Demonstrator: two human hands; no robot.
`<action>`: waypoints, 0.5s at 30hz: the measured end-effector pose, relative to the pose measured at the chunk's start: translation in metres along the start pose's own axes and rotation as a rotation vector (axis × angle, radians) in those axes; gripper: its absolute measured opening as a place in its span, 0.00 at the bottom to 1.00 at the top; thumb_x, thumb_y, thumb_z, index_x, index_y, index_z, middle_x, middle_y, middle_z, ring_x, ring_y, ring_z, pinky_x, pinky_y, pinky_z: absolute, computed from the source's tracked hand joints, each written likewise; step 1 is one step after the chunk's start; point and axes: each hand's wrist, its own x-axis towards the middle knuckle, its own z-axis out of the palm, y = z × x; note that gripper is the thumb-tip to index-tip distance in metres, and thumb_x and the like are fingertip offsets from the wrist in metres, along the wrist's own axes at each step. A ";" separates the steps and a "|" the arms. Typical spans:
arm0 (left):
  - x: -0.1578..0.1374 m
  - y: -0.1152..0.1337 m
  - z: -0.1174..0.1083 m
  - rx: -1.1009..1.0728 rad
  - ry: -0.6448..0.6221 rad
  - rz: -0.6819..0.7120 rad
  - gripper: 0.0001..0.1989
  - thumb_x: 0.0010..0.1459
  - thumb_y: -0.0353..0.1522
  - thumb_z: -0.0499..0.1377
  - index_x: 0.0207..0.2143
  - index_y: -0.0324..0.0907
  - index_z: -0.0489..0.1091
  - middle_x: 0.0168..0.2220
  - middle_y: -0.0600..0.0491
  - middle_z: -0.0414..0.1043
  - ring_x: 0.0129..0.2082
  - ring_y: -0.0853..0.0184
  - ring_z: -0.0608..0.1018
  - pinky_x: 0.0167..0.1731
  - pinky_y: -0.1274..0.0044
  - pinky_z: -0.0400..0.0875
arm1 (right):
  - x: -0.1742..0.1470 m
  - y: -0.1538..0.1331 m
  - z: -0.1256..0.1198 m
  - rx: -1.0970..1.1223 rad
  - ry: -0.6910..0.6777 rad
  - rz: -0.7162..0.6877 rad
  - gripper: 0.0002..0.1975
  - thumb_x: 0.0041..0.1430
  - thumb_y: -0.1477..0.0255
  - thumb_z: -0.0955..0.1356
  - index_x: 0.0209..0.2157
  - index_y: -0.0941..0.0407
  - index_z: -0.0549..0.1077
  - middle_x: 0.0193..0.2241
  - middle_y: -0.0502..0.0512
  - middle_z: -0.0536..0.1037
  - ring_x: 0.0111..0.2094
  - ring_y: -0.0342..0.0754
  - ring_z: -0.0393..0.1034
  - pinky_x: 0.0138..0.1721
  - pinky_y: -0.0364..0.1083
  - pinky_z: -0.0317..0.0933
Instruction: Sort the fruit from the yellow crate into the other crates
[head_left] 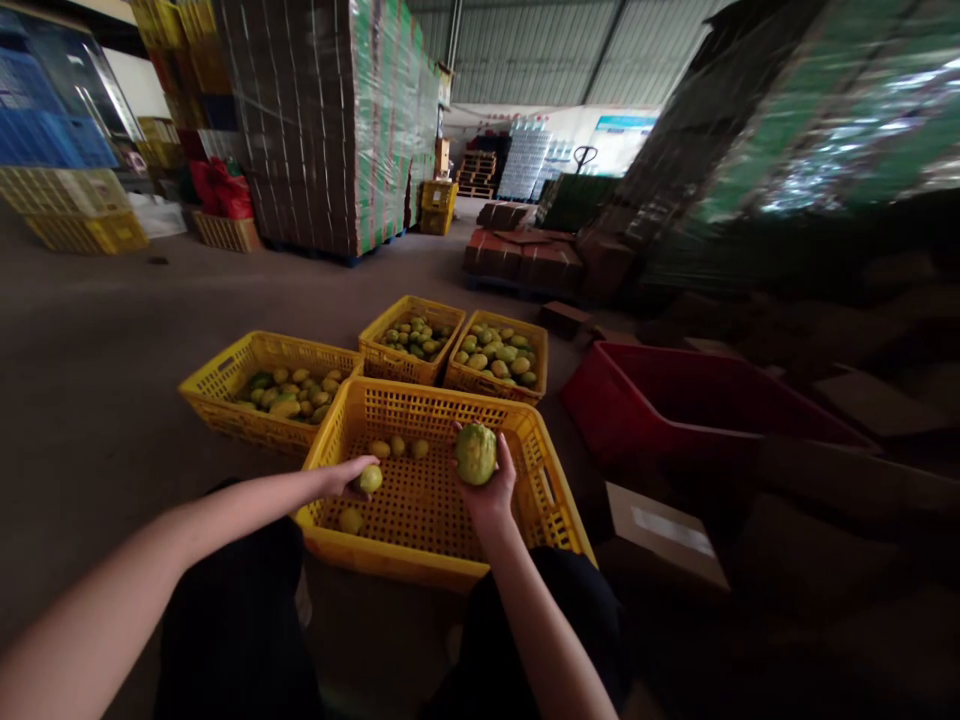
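My left hand [354,477] is closed around a small, roundish yellow-green fruit [370,479] at the left side of the near yellow crate [427,566]. Over the same crate, my right hand [491,495] holds up a larger green fruit [475,454] with bumpy, yellow-patched skin, its fingers wrapped round the side and underneath. The exact kind of fruit cannot be made out. Inside the near crate, several small yellowish fruits [397,447] lie along the far left, and another fruit [350,520] sits in the near left corner.
Beyond the near crate stand a left crate [217,385], a middle crate [367,347] and a right crate [541,365], all yellow and holding fruits. To the right are a red bin [600,400] and a cardboard box [664,535]. Wrapped pallet stacks [300,130] rise behind.
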 end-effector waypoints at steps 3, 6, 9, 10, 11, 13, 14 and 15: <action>0.028 0.069 0.021 0.158 0.155 0.073 0.06 0.60 0.30 0.58 0.34 0.35 0.70 0.20 0.54 0.71 0.16 0.70 0.73 0.22 0.81 0.70 | -0.002 -0.004 0.000 0.026 0.051 0.027 0.10 0.54 0.63 0.68 0.34 0.54 0.76 0.30 0.51 0.82 0.31 0.50 0.78 0.25 0.45 0.69; 0.059 0.161 0.053 0.247 0.301 0.242 0.13 0.63 0.38 0.55 0.42 0.35 0.69 0.30 0.50 0.76 0.19 0.72 0.75 0.22 0.83 0.69 | -0.003 -0.006 -0.003 0.019 0.085 0.058 0.08 0.54 0.65 0.69 0.34 0.54 0.75 0.29 0.51 0.82 0.29 0.50 0.78 0.24 0.45 0.69; 0.069 0.211 0.075 0.385 0.352 0.332 0.11 0.62 0.36 0.57 0.39 0.36 0.70 0.29 0.50 0.75 0.17 0.73 0.72 0.19 0.84 0.63 | -0.004 -0.008 -0.009 -0.005 0.088 0.059 0.09 0.53 0.64 0.71 0.35 0.54 0.75 0.29 0.50 0.82 0.28 0.49 0.78 0.24 0.45 0.69; 0.066 0.212 0.077 0.440 0.334 0.339 0.08 0.60 0.34 0.58 0.36 0.37 0.72 0.26 0.52 0.74 0.16 0.74 0.71 0.18 0.84 0.61 | -0.004 -0.009 -0.011 -0.009 0.098 0.055 0.09 0.53 0.64 0.72 0.34 0.54 0.75 0.29 0.50 0.82 0.27 0.48 0.77 0.24 0.44 0.69; 0.059 0.205 0.075 0.495 0.301 0.336 0.06 0.58 0.32 0.59 0.32 0.38 0.72 0.23 0.54 0.73 0.15 0.74 0.70 0.18 0.84 0.60 | -0.004 -0.009 -0.013 -0.010 0.119 0.053 0.09 0.53 0.64 0.72 0.34 0.54 0.75 0.29 0.50 0.82 0.26 0.47 0.77 0.24 0.44 0.69; 0.038 0.173 0.064 0.618 0.219 0.307 0.08 0.54 0.30 0.62 0.23 0.40 0.72 0.17 0.57 0.68 0.14 0.73 0.68 0.19 0.84 0.59 | -0.005 -0.008 -0.016 -0.008 0.189 0.053 0.08 0.54 0.65 0.71 0.33 0.54 0.75 0.27 0.50 0.82 0.25 0.46 0.76 0.23 0.43 0.68; 0.026 0.152 0.054 0.683 0.175 0.281 0.09 0.51 0.30 0.64 0.19 0.40 0.71 0.14 0.57 0.66 0.15 0.72 0.68 0.20 0.83 0.60 | -0.005 -0.007 -0.018 -0.013 0.228 0.060 0.08 0.55 0.65 0.71 0.33 0.55 0.75 0.26 0.50 0.81 0.24 0.46 0.76 0.23 0.43 0.68; 0.015 0.129 0.043 0.790 0.119 0.251 0.12 0.49 0.31 0.65 0.16 0.41 0.70 0.12 0.58 0.64 0.15 0.70 0.68 0.21 0.81 0.60 | -0.005 -0.006 -0.020 -0.024 0.260 0.068 0.08 0.54 0.65 0.72 0.32 0.55 0.75 0.25 0.50 0.81 0.23 0.46 0.76 0.23 0.43 0.69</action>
